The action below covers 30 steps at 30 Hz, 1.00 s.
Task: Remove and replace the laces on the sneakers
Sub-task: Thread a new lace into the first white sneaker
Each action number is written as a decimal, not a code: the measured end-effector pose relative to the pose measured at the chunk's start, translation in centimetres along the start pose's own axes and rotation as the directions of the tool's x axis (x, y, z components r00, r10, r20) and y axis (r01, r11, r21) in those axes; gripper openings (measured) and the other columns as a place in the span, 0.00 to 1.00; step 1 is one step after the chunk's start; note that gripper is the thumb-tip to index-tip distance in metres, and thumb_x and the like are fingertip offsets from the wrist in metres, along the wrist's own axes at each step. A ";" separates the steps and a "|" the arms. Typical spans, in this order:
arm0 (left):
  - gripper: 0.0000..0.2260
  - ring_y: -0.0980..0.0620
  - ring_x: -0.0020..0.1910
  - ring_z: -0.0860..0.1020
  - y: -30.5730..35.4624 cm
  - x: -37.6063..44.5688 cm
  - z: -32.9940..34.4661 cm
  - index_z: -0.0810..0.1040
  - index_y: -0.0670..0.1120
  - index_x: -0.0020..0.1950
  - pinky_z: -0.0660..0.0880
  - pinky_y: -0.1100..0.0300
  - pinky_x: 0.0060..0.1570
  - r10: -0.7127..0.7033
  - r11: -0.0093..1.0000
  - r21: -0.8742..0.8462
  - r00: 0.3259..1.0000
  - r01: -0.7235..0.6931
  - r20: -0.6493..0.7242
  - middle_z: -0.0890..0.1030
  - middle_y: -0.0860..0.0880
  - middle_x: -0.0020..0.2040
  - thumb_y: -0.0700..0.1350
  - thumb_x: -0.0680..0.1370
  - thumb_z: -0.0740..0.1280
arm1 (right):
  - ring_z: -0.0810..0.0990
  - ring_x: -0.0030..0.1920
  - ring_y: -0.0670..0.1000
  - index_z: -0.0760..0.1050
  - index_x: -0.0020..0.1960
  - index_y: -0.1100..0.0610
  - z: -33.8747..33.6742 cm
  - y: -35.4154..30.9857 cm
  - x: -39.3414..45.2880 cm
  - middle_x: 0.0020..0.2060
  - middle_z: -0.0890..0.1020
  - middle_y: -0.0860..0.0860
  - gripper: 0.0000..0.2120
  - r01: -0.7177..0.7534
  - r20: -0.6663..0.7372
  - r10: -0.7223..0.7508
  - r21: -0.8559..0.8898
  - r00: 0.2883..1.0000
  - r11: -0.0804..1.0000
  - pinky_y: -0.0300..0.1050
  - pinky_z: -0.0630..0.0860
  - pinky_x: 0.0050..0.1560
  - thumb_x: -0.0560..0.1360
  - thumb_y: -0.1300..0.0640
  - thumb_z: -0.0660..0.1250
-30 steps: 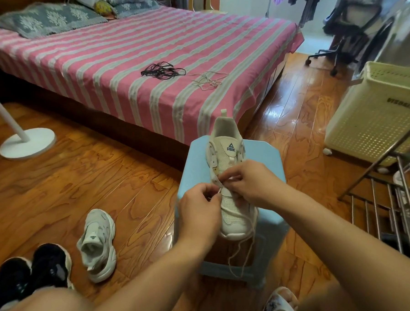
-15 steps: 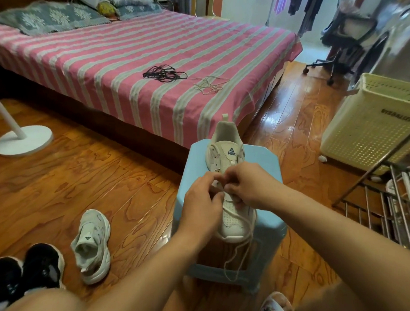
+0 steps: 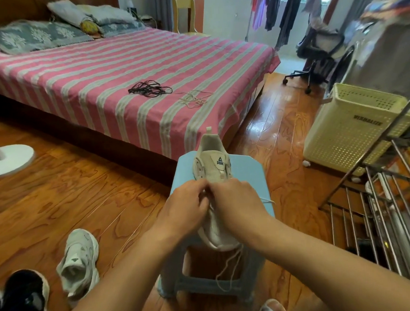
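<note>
- Both hands, left hand (image 3: pixel 183 211) and right hand (image 3: pixel 240 205), pinch the white lace (image 3: pixel 231 265) over the sneaker (image 3: pixel 212 169).
- The sneaker lies on the blue stool (image 3: pixel 247 174), heel away, lace ends dangling off its near edge.
- Beyond the stool, the striped bed (image 3: pixel 100 77) holds black laces (image 3: pixel 149 89).
- Left of the stool, on the wooden floor (image 3: pixel 70 186), lies the other sneaker (image 3: pixel 79 261).

The sneaker (image 3: pixel 212 171) tongue reads "PEAK"; the basket (image 3: pixel 354 128) lettering is unreadable.

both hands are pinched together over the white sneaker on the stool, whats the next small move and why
Probably pull the lace through at the spot where the left hand and right hand pinch it on the white sneaker: loose lace dangles off the toe over the blue stool, and the upper eyelets look empty.
</note>
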<state>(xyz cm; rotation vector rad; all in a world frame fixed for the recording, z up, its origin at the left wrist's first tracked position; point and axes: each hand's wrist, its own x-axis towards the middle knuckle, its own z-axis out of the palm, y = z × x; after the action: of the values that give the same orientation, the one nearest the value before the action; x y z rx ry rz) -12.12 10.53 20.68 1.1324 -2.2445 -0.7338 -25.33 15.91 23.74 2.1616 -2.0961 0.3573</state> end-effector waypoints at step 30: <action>0.15 0.48 0.37 0.80 7.5 4.5 -6.6 0.79 0.41 0.50 0.78 0.46 0.53 -0.231 0.694 -0.701 0.973 0.162 -0.004 0.80 0.46 0.35 0.44 0.87 0.56 | 0.74 0.32 0.49 0.79 0.61 0.57 -6.1 12.3 0.0 0.36 0.78 0.52 0.10 -0.565 0.520 0.225 0.784 0.824 0.257 0.47 0.81 0.44 0.81 0.59 0.67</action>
<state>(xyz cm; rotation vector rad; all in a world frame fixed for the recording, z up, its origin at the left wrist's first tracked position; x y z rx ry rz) -14.29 9.05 31.35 0.9788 -1.5224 -1.4357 -38.14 16.85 28.60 2.0325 -3.1489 1.8056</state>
